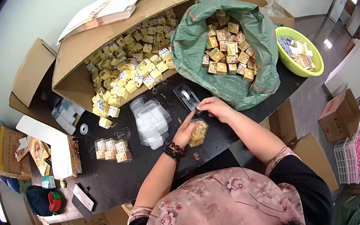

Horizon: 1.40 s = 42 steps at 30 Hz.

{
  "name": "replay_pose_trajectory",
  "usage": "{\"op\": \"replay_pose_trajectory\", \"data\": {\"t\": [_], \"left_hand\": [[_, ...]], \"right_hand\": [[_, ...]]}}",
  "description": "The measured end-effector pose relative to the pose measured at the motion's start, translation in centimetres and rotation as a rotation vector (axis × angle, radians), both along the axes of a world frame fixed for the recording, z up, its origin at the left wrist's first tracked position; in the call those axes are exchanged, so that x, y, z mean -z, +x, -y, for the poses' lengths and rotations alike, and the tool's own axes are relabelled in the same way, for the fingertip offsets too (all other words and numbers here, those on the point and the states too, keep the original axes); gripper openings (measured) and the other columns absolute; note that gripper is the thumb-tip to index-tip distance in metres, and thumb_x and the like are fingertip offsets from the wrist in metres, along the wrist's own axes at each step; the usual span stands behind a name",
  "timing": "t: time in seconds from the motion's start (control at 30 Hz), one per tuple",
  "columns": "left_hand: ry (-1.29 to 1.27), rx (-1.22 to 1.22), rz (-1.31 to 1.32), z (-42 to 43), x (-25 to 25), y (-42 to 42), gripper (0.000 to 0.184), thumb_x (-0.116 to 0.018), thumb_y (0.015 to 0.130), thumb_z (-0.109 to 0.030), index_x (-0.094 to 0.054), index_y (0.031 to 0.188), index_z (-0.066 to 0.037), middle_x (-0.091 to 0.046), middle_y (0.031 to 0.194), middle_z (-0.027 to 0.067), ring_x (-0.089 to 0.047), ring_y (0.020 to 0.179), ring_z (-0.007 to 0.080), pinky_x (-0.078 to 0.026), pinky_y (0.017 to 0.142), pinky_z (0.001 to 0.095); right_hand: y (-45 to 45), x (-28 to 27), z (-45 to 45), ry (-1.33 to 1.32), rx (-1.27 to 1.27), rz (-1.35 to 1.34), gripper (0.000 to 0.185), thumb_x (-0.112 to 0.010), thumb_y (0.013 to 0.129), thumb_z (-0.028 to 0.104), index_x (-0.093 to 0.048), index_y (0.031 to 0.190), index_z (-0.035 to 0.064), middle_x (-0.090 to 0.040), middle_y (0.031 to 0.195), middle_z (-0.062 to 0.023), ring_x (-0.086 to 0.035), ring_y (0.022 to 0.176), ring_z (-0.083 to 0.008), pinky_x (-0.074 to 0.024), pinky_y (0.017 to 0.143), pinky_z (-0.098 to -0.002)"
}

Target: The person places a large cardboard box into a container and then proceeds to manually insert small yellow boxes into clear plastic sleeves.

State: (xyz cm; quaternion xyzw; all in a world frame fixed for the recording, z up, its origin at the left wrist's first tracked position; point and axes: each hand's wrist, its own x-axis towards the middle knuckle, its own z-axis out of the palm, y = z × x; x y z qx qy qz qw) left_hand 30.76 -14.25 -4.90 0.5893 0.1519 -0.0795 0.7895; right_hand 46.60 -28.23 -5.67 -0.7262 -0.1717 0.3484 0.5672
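Observation:
My left hand (186,134), with dark beads at its wrist, is wrapped round a small stack of golden boxes (199,133) at the table's front edge. Just right of it, my right hand (213,108) has thumb and fingers pinched together at the near end of a black tape dispenser (186,98); what is between the fingertips is too small to make out. Clear plastic sleeves (151,120) lie in a pile left of the dispenser. Three packed box stacks (113,150) stand further left on the dark table.
A tipped cardboard box (70,63) spills small yellow boxes (139,74) onto the table. Behind the right hand stands a green woven sack (189,44) of golden boxes. A lime basin (285,61) is at the right, a tape roll (84,128) and phone (83,197) at the left.

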Motion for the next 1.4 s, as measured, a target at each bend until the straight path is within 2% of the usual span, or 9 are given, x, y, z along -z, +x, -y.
{"op": "replay_pose_trajectory", "data": {"t": [0.17,0.4,0.6,0.77,0.97,1.07,1.2,1.27,1.4], "left_hand": [[-0.138,-0.003,-0.001,-0.1,1.3,0.3,0.059,-0.048,0.098,-0.022,-0.028,0.154,-0.015,-0.06,0.12,0.0066,-0.059,0.107,0.0139,-0.047,0.093,0.0283],[-0.152,-0.065,-0.06,0.7,-0.4,-0.4,0.057,-0.047,0.099,-0.019,-0.03,0.153,-0.013,-0.061,0.117,0.0056,-0.059,0.105,0.0134,-0.047,0.092,0.0272],[0.407,-0.293,0.351,1.8,-0.1,-2.3,0.056,-0.059,0.093,-0.012,-0.041,0.146,-0.006,-0.055,0.128,0.013,-0.058,0.104,0.0177,-0.046,0.093,0.0304],[0.743,-0.33,0.455,2.6,-3.4,-3.6,0.053,-0.063,0.09,-0.014,-0.048,0.14,-0.005,-0.056,0.103,0.0162,-0.059,0.098,0.0267,-0.047,0.088,0.0342],[-0.566,-0.135,0.104,2.6,-5.5,-8.0,0.048,-0.05,0.102,-0.025,-0.038,0.144,-0.006,-0.053,0.131,0.006,-0.055,0.117,0.0146,-0.046,0.096,0.0289],[-0.676,-0.117,0.13,1.3,-6.5,-11.9,0.051,-0.05,0.102,-0.025,-0.033,0.148,-0.008,-0.053,0.134,0.0047,-0.055,0.119,0.0158,-0.046,0.098,0.031],[-0.05,-0.43,0.197,-0.9,-5.3,-17.2,0.058,-0.064,0.093,-0.006,-0.037,0.144,0.0,-0.058,0.122,0.0063,-0.056,0.111,0.0125,-0.048,0.091,0.0276],[1.034,-0.742,0.144,-3.6,-4.0,-18.7,0.063,-0.079,0.077,-0.016,-0.049,0.13,0.002,-0.057,0.111,0.0165,-0.059,0.102,0.0266,-0.049,0.089,0.036],[1.407,-0.964,-0.084,-7.8,-2.4,-17.3,0.065,-0.077,0.075,-0.027,-0.048,0.127,-0.002,-0.053,0.11,0.0185,-0.052,0.102,0.0378,-0.043,0.089,0.045]], "right_hand": [[-0.4,-1.6,2.1,0.222,0.07,-0.589,0.008,-0.072,0.088,0.02,-0.069,0.087,0.0127,-0.062,0.083,0.0043,-0.055,0.08,-0.0089,-0.0469,0.076,-0.0301],[-2.9,3.2,3.2,0.152,0.082,-0.212,0.008,-0.069,0.089,0.011,-0.066,0.089,0.0041,-0.067,0.091,-0.0013,-0.062,0.087,-0.0104,-0.049,0.078,-0.023],[-7.4,-3.2,4.7,0.32,-0.003,-0.346,0.011,-0.067,0.091,0.018,-0.067,0.091,0.007,-0.066,0.094,0.0011,-0.06,0.087,-0.0079,-0.0457,0.079,-0.0239],[-9.0,-5.5,4.6,0.147,-0.034,-0.296,0.015,-0.069,0.089,0.021,-0.069,0.09,0.0059,-0.065,0.088,0.0022,-0.056,0.085,-0.0064,-0.042,0.075,-0.0233],[-11.3,-4.3,3.6,0.14,-0.154,0.2,0.037,-0.071,0.088,0.02,-0.058,0.062,-0.0029,-0.056,0.074,-0.0036,-0.051,0.07,-0.0109,-0.0393,0.064,-0.0272],[-13.6,-3.8,2.7,0.203,-0.254,0.379,0.036,-0.077,0.082,0.014,-0.053,0.06,-0.0012,-0.05,0.069,-0.0026,-0.048,0.062,-0.0104,-0.039,0.056,-0.0283],[-15.1,-3.7,1.4,0.215,-0.347,0.3,0.019,-0.075,0.084,0.008,-0.06,0.076,-0.0001,-0.052,0.081,-0.0026,-0.05,0.066,-0.0094,-0.0417,0.059,-0.0248],[-15.0,-1.9,0.8,0.238,-0.299,0.3,0.012,-0.069,0.089,0.007,-0.061,0.083,-0.0001,-0.053,0.086,-0.003,-0.051,0.067,-0.0078,-0.0429,0.059,-0.0234],[-14.9,-2.5,-0.2,0.172,-0.292,0.476,0.013,-0.068,0.09,0.009,-0.061,0.085,-0.0014,-0.054,0.088,-0.0031,-0.052,0.067,-0.0077,-0.0441,0.061,-0.0231]]}}
